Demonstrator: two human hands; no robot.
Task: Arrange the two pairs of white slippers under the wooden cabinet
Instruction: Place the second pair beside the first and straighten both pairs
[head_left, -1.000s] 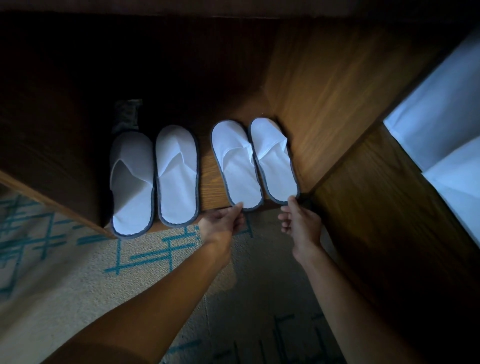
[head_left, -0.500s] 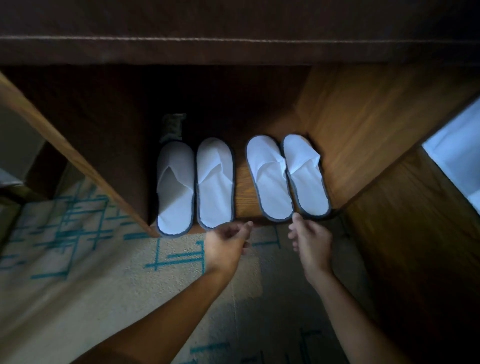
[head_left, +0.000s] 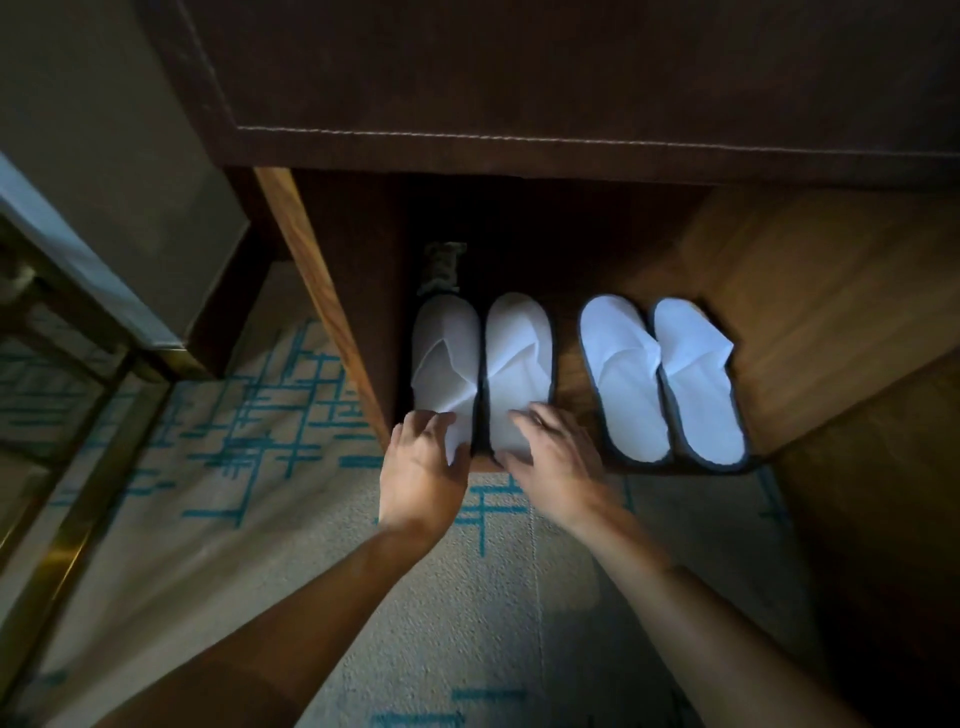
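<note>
Reaching forward over the patterned carpet (head_left: 156, 519), both bare forearms, side by side. Left hand (head_left: 423, 470) palm down on the heel end of the far-left slipper (head_left: 445, 364), fingers (head_left: 441, 423) curled onto its white sole and thumb at its inner edge; whether truly clamped cannot be told. Right hand (head_left: 553, 454) flat on the heel of the next slipper (head_left: 519, 358), fingers spread apart and pressing on top, blurred. Touching each other along their inner edges, these two slippers, toes pointing inward on the wooden shelf (head_left: 569, 384) under the cabinet (head_left: 571, 93). Just right of them, apart by a strip of bare wood, the second pair (head_left: 662, 379), likewise side by side and touching, heels at the shelf's front edge, untouched by either hand. Left of the first pair, tight against it, the cabinet's side panel (head_left: 322, 291). Behind the far-left slipper, a small dim object (head_left: 441, 267), too dark to identify. Farther left, a brass-coloured frame (head_left: 78, 525) standing on the carpet.
</note>
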